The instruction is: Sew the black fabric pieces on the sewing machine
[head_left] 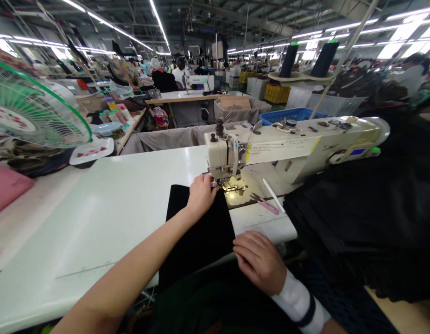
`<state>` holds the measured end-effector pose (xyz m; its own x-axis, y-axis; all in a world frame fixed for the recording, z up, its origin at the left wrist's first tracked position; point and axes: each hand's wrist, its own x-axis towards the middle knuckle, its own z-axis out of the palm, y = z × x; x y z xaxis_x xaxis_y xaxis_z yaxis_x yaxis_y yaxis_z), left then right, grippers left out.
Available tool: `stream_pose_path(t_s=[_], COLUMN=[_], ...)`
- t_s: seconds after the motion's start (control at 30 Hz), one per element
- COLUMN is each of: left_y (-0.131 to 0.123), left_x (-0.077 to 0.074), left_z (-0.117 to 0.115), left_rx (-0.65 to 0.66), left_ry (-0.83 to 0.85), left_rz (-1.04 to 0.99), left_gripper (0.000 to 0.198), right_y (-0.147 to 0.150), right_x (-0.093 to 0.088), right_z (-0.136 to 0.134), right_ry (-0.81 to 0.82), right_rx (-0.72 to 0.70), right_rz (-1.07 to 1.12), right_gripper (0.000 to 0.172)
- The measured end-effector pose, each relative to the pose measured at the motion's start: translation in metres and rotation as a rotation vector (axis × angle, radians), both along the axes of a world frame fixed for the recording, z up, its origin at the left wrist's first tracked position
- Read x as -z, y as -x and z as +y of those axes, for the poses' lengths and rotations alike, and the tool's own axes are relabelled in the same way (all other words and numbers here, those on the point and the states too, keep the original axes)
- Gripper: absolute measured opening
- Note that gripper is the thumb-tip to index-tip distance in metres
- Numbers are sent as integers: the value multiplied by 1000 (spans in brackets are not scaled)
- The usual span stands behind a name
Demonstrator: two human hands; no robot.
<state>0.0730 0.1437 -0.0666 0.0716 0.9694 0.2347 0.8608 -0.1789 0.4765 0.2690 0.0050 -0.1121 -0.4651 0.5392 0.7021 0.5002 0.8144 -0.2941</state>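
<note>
A black fabric panel (201, 236) lies on the white sewing table, its top right corner by the needle of the sewing machine (222, 155). My left hand (202, 195) rests over the panel's upper edge, fingers bent and thumb close to them beside the presser foot. A small pale bit shows at those fingertips; what they hold there is unclear. At the table's front edge, my right hand (258, 260) has its fingers closed on the panel's right edge. Pink-handled thread snips (268, 205) and a white pen-like stick (273, 195) lie right of the needle.
A heap of black cloth (357, 218) fills the right side. A green fan (37, 106) stands at the left, near pink fabric (9, 188). Behind the machine are a blue crate (291, 114) and dark thread cones (288, 60). Other people sit farther back.
</note>
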Motion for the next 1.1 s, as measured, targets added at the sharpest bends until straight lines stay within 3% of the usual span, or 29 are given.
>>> stream_pose_path(t_s=[0.07, 0.2, 0.3, 0.43, 0.57, 0.8, 1.1], left_y=[-3, 2, 12, 20, 24, 31, 34], left_x=[-6, 1, 16, 23, 19, 14, 8], left_z=[-37, -110, -125, -102, -77, -45, -4], left_rx=[102, 554, 647, 634, 629, 631, 577], left_ry=[-38, -36, -153, -229, -258, -267, -224], left_rz=[100, 280, 331, 341, 349, 302, 343], left_gripper=[14, 17, 33, 30, 29, 29, 30], right_y=[-1, 0, 3, 9, 14, 22, 34], right_x=[0, -1, -3, -7, -10, -15, -17], right_z=[0, 7, 21, 42, 63, 97, 130], right_ry=[0, 35, 65, 96, 105, 146, 184], right_rx=[4, 25, 36, 30, 41, 192, 271], right_rz=[7, -9, -30, -53, -101, -274, -300], right_gripper=[26, 26, 25, 24, 23, 22, 18])
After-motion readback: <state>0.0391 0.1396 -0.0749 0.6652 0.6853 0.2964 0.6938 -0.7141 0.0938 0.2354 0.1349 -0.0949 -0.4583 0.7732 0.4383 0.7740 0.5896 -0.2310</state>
